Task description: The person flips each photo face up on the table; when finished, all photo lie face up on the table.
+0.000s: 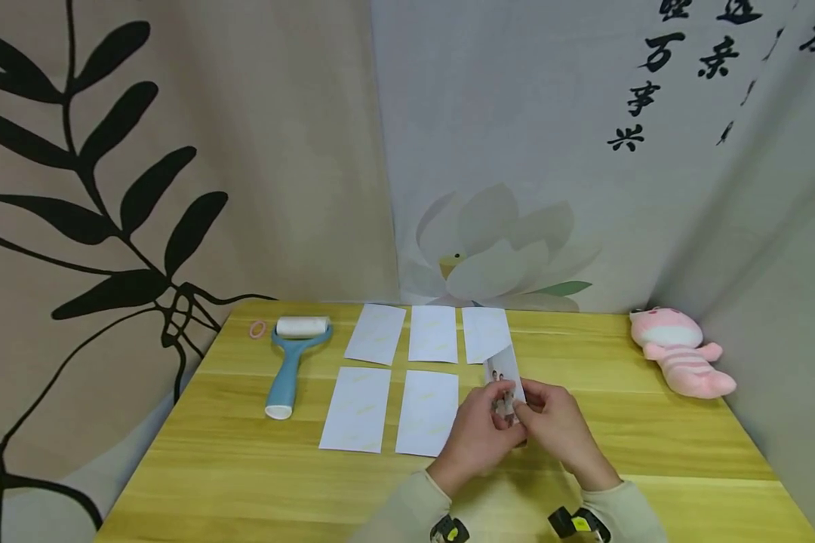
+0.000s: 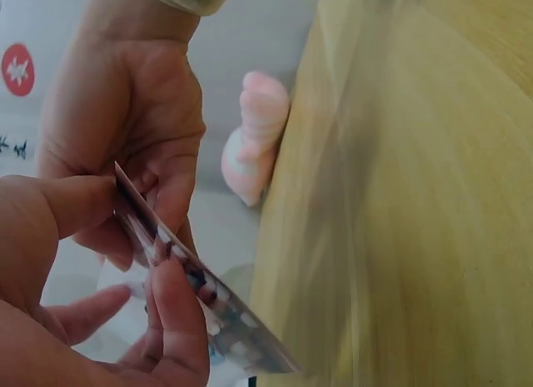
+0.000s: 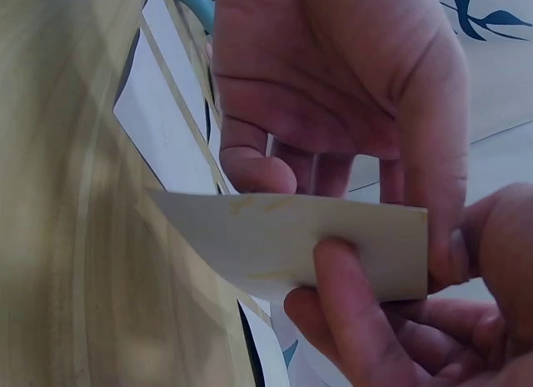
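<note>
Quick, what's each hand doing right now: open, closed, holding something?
Left hand: closed, pinching the photo card.
Right hand: closed, pinching the same photo card.

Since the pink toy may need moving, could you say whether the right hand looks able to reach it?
Probably yes: bare tabletop leads to the pink toy, though the right hand holds a photo.

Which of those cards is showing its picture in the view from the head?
The card held by the left hand and right hand: printed figures show on it, while the five other cards lie on the table, white sides up.
</note>
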`<state>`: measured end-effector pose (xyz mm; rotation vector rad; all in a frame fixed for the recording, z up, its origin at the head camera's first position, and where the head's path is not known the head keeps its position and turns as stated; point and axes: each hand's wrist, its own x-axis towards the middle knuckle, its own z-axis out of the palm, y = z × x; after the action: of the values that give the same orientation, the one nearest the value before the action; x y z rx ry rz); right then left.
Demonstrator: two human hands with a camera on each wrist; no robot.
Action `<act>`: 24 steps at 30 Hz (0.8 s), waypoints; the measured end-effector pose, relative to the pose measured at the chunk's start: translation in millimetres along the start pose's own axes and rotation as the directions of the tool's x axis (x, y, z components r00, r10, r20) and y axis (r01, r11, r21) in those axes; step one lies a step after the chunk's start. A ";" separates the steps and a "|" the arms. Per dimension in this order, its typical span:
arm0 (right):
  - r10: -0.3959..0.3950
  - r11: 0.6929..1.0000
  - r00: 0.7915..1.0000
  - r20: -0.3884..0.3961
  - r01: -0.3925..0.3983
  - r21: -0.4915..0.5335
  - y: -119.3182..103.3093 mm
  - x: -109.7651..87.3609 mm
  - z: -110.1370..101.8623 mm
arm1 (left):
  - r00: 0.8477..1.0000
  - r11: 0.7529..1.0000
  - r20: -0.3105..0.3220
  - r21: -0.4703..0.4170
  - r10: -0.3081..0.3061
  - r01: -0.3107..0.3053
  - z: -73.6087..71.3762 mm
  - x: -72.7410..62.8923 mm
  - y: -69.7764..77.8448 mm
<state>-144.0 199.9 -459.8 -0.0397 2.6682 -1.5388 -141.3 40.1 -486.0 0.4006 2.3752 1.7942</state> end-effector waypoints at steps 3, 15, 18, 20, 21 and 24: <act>0.011 1.000 1.000 -0.013 -0.011 0.000 0.1 -1.6 1.3 | 1.000 0.999 -0.012 0.050 0.006 -0.005 1.9 -2.0 2.0; 0.035 0.999 0.999 -0.024 -0.035 0.020 0.3 -6.0 -5.3 | 0.998 0.998 0.042 -0.055 -0.040 0.043 -22.5 -4.2 -11.6; 0.045 0.999 0.998 -0.032 -0.045 0.019 -2.9 -10.0 -8.8 | 0.996 0.986 0.002 -0.140 -0.092 0.092 -29.6 -3.3 -17.5; 0.048 0.998 0.998 -0.032 -0.047 0.035 -5.9 -12.6 -10.9 | 0.989 0.958 -0.006 -0.249 -0.147 0.141 -32.4 -1.7 -21.3; 0.047 0.998 0.998 -0.033 -0.046 0.042 -7.3 -13.6 -11.7 | 0.984 0.937 -0.002 -0.307 -0.176 0.167 -33.6 -0.9 -22.6; 0.037 0.997 0.999 -0.027 -0.035 0.065 -10.8 -15.9 -12.7 | 0.967 0.855 0.031 -0.460 -0.254 0.239 -35.7 0.9 -25.1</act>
<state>-129.0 206.3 -443.5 0.0328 2.6231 -1.6249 -154.9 1.0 -500.0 0.0052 1.8174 2.1510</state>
